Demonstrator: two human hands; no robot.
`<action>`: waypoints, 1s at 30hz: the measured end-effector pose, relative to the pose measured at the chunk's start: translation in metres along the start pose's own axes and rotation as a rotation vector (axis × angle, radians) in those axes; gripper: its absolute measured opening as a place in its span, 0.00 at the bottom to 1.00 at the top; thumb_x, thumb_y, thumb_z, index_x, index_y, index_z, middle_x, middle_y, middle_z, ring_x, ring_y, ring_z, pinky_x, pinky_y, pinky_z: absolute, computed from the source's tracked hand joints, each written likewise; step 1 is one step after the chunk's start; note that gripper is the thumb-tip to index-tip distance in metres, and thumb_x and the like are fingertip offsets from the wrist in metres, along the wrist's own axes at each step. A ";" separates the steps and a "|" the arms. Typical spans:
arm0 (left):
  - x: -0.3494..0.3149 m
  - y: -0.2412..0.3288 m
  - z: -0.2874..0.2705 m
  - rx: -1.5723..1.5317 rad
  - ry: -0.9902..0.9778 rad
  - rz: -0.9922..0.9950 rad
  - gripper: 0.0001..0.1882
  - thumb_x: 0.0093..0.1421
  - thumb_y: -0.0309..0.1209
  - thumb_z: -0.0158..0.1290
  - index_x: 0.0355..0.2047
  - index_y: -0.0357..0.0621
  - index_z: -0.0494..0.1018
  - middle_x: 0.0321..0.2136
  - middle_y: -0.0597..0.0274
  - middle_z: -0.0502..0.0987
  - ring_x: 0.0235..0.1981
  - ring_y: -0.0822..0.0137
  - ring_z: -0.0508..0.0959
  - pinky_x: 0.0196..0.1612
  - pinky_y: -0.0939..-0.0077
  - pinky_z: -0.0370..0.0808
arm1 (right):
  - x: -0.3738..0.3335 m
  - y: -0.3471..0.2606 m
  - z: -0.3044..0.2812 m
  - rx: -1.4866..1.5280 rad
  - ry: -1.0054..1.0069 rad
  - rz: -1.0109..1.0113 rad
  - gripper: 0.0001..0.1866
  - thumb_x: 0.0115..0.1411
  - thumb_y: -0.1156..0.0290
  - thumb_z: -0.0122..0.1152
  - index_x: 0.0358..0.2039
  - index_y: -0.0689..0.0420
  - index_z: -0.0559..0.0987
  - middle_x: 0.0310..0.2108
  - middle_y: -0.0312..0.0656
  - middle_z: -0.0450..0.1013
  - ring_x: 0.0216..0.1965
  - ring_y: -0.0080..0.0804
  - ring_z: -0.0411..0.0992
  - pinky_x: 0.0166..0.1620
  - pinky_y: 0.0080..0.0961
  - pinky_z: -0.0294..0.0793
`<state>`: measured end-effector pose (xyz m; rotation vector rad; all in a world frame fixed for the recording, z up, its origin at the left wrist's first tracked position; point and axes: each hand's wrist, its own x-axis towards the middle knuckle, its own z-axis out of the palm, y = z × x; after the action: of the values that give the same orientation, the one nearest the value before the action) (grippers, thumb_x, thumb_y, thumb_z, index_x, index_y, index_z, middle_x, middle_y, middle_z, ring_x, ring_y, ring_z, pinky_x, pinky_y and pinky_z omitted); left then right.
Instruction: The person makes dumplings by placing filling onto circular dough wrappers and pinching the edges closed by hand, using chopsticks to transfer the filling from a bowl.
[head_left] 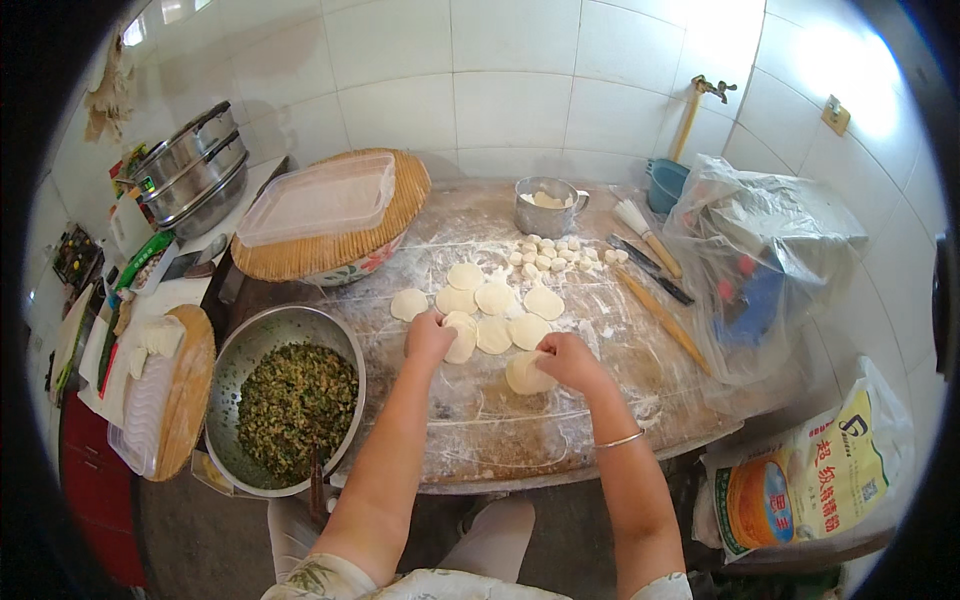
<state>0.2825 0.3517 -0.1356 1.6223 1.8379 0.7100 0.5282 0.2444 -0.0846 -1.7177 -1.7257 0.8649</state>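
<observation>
My left hand [428,338] pinches the edge of a round dough wrapper [461,343] at the left of the floured table. With my right hand [573,362] I grip another pale dough wrapper [526,375] by its right edge, nearer to me. Beyond my hands several flat wrappers [494,298] lie in loose rows, some overlapping. Small dough pieces [545,254] are clustered further back. To the left of my left forearm stands a steel bowl [222,372] with green-flecked filling [298,408], and a utensil handle [318,480] leans at its near rim.
A metal cup of flour [546,203], a brush [647,238] and a wooden rolling pin [662,322] occupy the back right. Beside them is a plastic-covered box [775,235]. At left, a woven lid [410,190] covers a basin. A flour sack [815,480] rests at lower right.
</observation>
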 end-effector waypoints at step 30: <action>-0.046 -0.015 -0.050 0.399 0.164 -0.009 0.27 0.42 0.44 0.57 0.38 0.34 0.74 0.40 0.40 0.76 0.41 0.46 0.77 0.46 0.59 0.73 | 0.066 0.025 0.001 -0.457 -0.030 0.293 0.22 0.41 0.62 0.65 0.35 0.63 0.80 0.39 0.53 0.76 0.42 0.46 0.75 0.44 0.36 0.75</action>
<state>0.2405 0.3040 -0.1085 1.8448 2.2119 0.5050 0.5416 0.3096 -0.1079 -2.3120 -1.8192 0.6464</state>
